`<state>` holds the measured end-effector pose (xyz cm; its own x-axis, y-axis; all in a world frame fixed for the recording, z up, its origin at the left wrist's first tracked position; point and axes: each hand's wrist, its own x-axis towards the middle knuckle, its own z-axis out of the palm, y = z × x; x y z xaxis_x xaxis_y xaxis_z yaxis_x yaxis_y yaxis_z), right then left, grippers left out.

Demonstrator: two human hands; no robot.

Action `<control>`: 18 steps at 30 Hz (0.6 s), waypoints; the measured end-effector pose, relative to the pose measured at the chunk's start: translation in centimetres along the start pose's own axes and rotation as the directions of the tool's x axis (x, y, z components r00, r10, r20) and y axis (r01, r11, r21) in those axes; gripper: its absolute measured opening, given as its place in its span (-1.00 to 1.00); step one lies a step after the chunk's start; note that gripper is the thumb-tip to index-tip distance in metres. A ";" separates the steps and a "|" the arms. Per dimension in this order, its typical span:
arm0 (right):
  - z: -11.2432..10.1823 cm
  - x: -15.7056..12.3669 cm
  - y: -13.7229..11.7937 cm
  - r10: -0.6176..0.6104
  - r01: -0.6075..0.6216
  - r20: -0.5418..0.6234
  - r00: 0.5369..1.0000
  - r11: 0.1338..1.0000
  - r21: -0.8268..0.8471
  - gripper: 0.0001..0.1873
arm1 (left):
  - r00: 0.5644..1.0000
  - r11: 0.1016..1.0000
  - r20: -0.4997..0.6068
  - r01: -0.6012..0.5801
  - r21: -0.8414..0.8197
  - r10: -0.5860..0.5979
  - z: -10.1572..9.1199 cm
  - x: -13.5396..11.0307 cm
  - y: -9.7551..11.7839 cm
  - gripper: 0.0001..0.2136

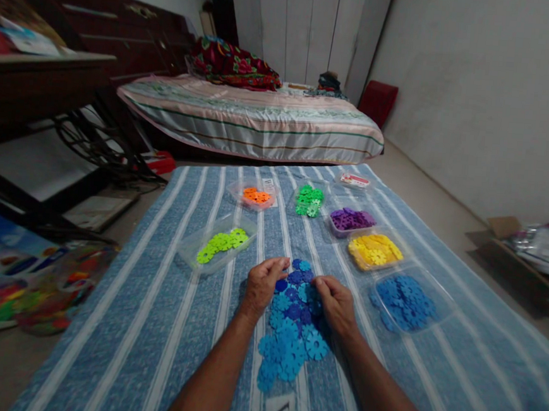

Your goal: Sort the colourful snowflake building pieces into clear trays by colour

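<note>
A loose pile of notched plastic discs [289, 346] in light and dark blue lies on the striped cloth between my hands. My left hand [263, 286] is at the pile's upper left edge, thumb and fingers pinched together beside a dark blue disc [281, 286]. Across from it, my right hand [336, 304] rests at the pile's right side with its fingers curled and thumb against the forefinger. Whatever either pinch holds is too small or hidden to make out. Beyond my right hand sits a clear tub of blue discs [444, 311].
Clear tubs hold lime green [188, 249], orange [237, 193], green [297, 191], purple [332, 229] and yellow discs [401, 256]. A clear lid or box with a label [355, 180] lies at the far edge. Behind the table stands a bed [262, 122]; a sewing-machine table [42, 73] is at left.
</note>
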<state>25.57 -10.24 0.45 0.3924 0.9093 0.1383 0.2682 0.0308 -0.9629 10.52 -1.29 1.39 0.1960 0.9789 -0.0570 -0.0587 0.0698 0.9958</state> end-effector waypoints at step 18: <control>0.3 0.2 0.6 -0.109 0.109 -0.005 0.994 0.993 -0.044 -0.72 | 1.000 0.994 0.016 -0.018 0.110 0.016 -0.1 -0.1 0.1 -0.63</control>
<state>25.60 -9.93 -0.20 0.3649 0.8986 0.2435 0.3479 0.1109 -0.9309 10.44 -1.34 1.48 0.2111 0.9767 -0.0399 0.0462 0.0308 0.9985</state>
